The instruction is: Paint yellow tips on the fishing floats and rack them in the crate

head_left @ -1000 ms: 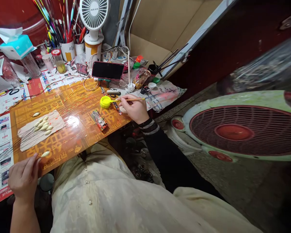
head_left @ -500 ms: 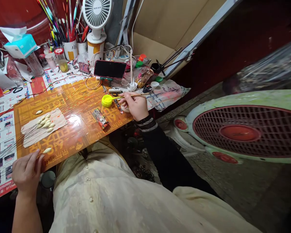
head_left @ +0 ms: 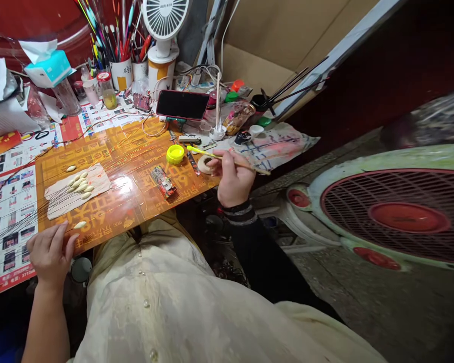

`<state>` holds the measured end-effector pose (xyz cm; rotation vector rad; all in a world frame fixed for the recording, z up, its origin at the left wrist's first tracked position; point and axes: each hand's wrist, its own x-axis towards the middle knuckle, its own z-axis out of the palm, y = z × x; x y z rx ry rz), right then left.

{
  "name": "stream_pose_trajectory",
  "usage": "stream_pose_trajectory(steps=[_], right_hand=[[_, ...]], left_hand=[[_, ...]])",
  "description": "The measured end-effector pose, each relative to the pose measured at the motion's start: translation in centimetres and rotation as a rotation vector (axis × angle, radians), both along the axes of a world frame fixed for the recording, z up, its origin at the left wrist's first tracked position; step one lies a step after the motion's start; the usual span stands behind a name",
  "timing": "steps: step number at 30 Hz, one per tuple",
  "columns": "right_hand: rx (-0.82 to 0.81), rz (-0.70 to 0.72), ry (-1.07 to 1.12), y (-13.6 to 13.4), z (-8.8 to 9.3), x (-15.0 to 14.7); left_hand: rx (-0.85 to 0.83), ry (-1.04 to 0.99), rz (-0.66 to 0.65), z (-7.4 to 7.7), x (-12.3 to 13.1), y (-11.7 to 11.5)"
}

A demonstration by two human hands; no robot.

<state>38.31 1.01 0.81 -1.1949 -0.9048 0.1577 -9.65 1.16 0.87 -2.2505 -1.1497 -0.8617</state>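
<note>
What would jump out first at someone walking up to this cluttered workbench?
The big green-and-red floor fan fills the right side. At left, white buds on thin wires lie on a pale sheet on an orange printed mat, near the left hand. The right hand holds a yellow-tipped brush beside a bright yellow cap.

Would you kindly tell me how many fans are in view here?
2: a small white desk fan standing at the back of the workbench, and a large floor fan with a red grille low on the right. Others could be hidden out of view.

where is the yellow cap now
In the head view, the yellow cap sits on the orange board, toward its right end, just left of the tape roll and the right hand.
</note>
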Motion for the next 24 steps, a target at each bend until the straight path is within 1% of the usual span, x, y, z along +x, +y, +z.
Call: stream_pose_trajectory(steps=[2,5,7,9,12,15,20,24], right_hand=[[0.026,-0.005,-0.038,-1.6,-1.1,-1.8],[-0.006,0.018,-0.213,-3.4,-2.9,-4.7],[-0.017,0.018,-0.364,-3.6,-3.8,-6.2],[-0.025,0.001,-0.485,-3.1,-4.2,-7.3],[-0.062,-0.03,-0.591,-1.6,-4.4,-8.5],[-0.093,-0.054,-0.644,-0.6,-4.6,-9.3],[-0.117,-0.098,-0.682,-0.4,-4.9,-9.9],[-0.159,-0.12,-0.658,-0.3,-4.9,-10.0]], left_hand=[[0.006,0.01,0.005,0.2,0.0,-0.1],[0.025,0.031,0.024,0.5,0.1,-0.2],[0.058,0.039,0.034,0.8,0.6,-0.4],[0.089,0.032,0.034,1.1,1.8,-0.4],[0.099,0.023,-0.013,1.4,4.8,-0.4],[0.102,0.04,-0.115,1.5,8.5,0.1],[0.048,0.07,-0.225,1.6,13.9,1.3],[0.003,0.107,-0.262,1.0,16.8,2.6]])
